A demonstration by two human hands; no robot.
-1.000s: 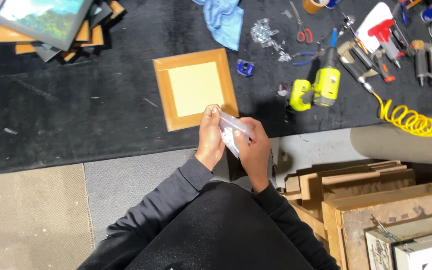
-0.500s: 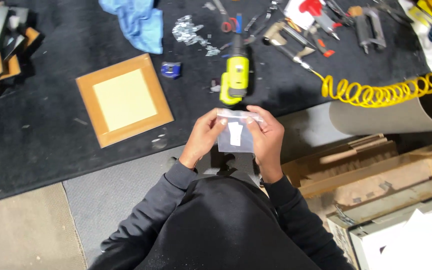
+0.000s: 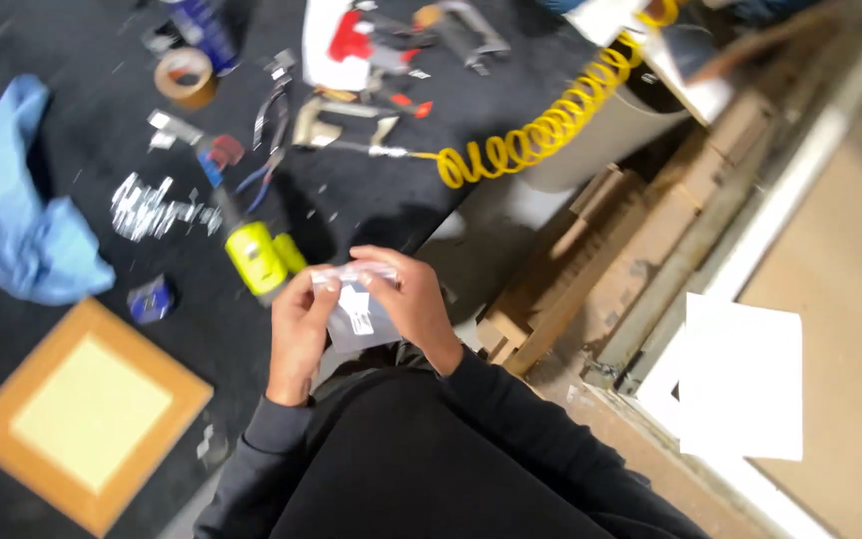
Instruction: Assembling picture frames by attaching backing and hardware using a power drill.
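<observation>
Both my hands hold a small clear plastic bag point(image 3: 356, 317) with a white label, just in front of my chest. My left hand point(image 3: 299, 334) pinches its left top corner and my right hand point(image 3: 409, 299) grips its right side and top edge. The bag hangs between them above the black workbench edge. A yellow cordless drill point(image 3: 259, 258) lies on the bench right behind my hands. The picture is blurred, so what the bag contains cannot be made out.
A wooden picture frame point(image 3: 82, 414) lies at the lower left on the black bench point(image 3: 72, 130). A blue cloth point(image 3: 22, 230), tape roll point(image 3: 185, 75), pliers and a yellow coiled air hose point(image 3: 541, 135) lie behind. Stacked wooden frames point(image 3: 591, 260) and a white sheet point(image 3: 740, 374) stand at the right.
The view has swung right and tilted, so the bench slid left. My hands still hold the small bag, now nearer the top edge of it.
</observation>
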